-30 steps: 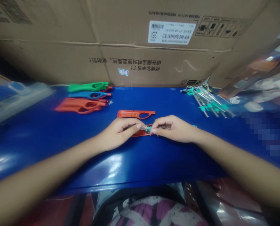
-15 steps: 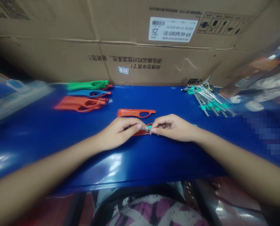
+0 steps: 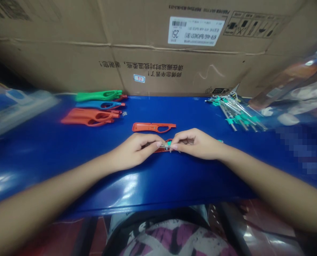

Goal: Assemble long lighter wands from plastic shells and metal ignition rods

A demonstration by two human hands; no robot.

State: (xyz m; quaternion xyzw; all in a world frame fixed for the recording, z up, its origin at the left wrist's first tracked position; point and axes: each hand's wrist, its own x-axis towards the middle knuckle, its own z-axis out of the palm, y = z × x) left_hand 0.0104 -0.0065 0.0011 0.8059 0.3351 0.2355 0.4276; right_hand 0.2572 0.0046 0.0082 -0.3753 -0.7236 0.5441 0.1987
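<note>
My left hand (image 3: 138, 149) pinches a small metal piece (image 3: 163, 145) at the left side of an orange lighter shell half (image 3: 160, 150). From the right, my right hand (image 3: 194, 144) closes its thumb and fingers on a lighter rod assembly with a teal part (image 3: 169, 143), which lies over the shell. Most of the assembly is covered by my right hand; a bit of teal shows beyond the knuckles. Just behind my hands, a second orange shell half (image 3: 153, 127) with an oval finger hole lies flat on the blue table.
Green (image 3: 98, 95), blue (image 3: 94, 104) and orange lighter shells (image 3: 83, 116) lie at the left back, with tiny pins (image 3: 125, 114) beside them. Several metal rod assemblies (image 3: 237, 113) are heaped at the right back. A cardboard box (image 3: 147, 53) walls off the far side; blurred plastic bags (image 3: 302, 85) stand right.
Both hands stay almost in place over the shell half, with only a very slight shift of the fingers. The view has moved a little; everything else lies as before.
</note>
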